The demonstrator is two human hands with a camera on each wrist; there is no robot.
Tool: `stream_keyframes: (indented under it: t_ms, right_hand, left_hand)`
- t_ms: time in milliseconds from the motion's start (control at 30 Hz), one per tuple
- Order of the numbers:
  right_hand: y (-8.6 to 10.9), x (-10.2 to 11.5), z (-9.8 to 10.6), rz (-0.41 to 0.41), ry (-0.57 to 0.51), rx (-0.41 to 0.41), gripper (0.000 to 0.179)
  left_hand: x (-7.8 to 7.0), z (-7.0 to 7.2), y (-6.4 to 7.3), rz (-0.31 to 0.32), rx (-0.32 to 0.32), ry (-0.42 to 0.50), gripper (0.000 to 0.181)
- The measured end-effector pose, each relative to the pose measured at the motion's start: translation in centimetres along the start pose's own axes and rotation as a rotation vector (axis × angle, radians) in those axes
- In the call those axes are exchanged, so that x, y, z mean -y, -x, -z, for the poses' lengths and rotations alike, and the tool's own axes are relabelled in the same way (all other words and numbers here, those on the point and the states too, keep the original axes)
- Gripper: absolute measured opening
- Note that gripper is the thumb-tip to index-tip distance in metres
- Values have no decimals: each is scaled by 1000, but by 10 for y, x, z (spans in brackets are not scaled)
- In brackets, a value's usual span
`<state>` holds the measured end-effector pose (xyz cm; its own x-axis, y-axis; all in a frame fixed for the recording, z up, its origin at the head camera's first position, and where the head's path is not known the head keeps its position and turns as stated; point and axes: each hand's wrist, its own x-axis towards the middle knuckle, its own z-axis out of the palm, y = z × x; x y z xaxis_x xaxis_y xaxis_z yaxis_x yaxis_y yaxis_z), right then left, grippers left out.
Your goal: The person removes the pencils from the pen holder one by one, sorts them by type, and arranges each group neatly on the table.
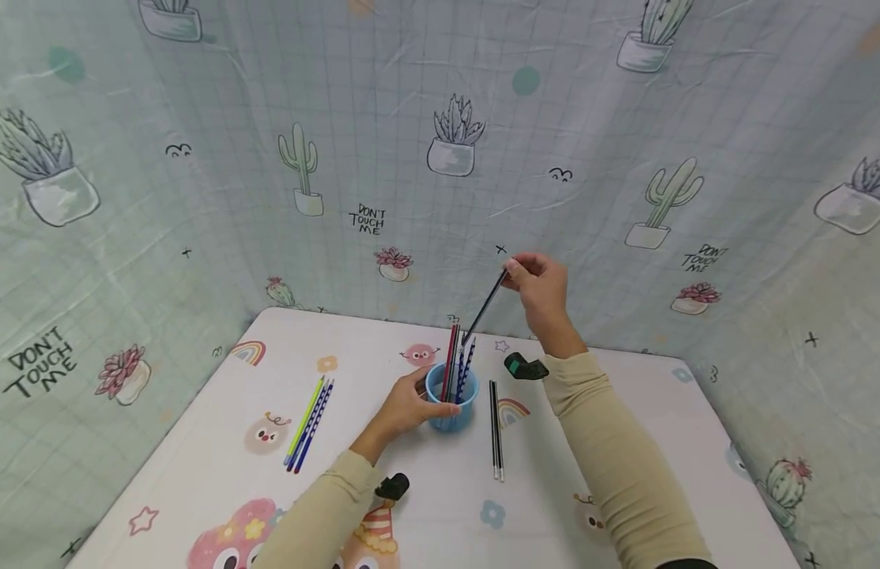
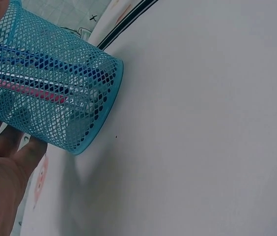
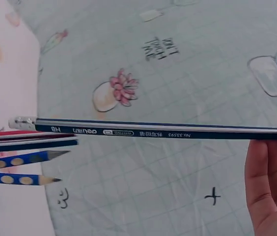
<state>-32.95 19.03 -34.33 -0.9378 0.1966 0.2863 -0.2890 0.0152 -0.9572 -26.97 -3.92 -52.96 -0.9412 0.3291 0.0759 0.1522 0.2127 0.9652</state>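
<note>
My left hand (image 1: 402, 405) grips a light blue mesh pencil cup (image 1: 451, 420), thumb at its near side and fingers around the far side. In the left wrist view the cup (image 2: 50, 83) shows pencils through its mesh. A red pencil (image 1: 450, 363), a dark pencil and blue spotted pencils stand in it. Above the cup, my right hand (image 1: 542, 291) pinches a dark striped pencil (image 1: 486, 307) by its upper end. This pencil (image 3: 143, 130) slants, its white eraser end pointing down near the tops of the cup's pencils; its other end is hidden by the fingers.
Dark striped pencils (image 1: 496, 435) lie side by side right of the cup. Left of it lie blue spotted pencils (image 1: 313, 427) and a yellow-green pencil (image 1: 304, 419). The white table (image 1: 440, 514) has printed cartoons. Cactus-print cloth (image 1: 411, 197) hangs behind and at both sides.
</note>
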Motion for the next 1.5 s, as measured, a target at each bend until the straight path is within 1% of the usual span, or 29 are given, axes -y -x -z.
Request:
stream_keyframes:
  t_ms: [100,200,267,400,500,567,733,833,967,1033,1233,1400,1500]
  right_hand:
    - [-5,5,6,-45,-100,-20,10]
    - [-8,8,14,-79,-137,-36,12]
    - [-9,10,19,-100,-140,-44,9]
    - [-8,11,29,-130,-105,-36,3]
    - [-6,10,35,-150,-79,-4,4]
    - [-5,9,39,-166,-33,26,4]
    - [-2,4,45,-214,125,117,21]
    - [-2,1,48,-238,194,151,29]
    - [0,-7,51,-250,258,180,27]
    - [0,-11,52,-258,266,192,25]
    - [2,-27,53,-296,242,223,19]
    - [4,-39,52,-321,260,231,15]
    - [7,-45,51,-338,260,238,14]
  left_hand:
    - [0,1,2,3,2,7,85]
    - [0,1,3,5,-2,12,85]
    - [-1,2,3,2,-3,10,84]
    - [-2,1,2,-12,1,-4,81]
    - [-1,0,1,-12,5,-2,79]
    - [0,0,1,-13,8,4,78]
    - [0,-1,2,-10,8,6,78]
    - [0,0,1,-17,13,4,78]
    - [0,1,0,-29,17,6,77]
    - [-1,1,0,-20,15,4,76]
    - [-2,1,1,-3,15,0,79]
    - [-3,1,1,11,11,6,82]
    - [-3,1,1,3,13,3,81]
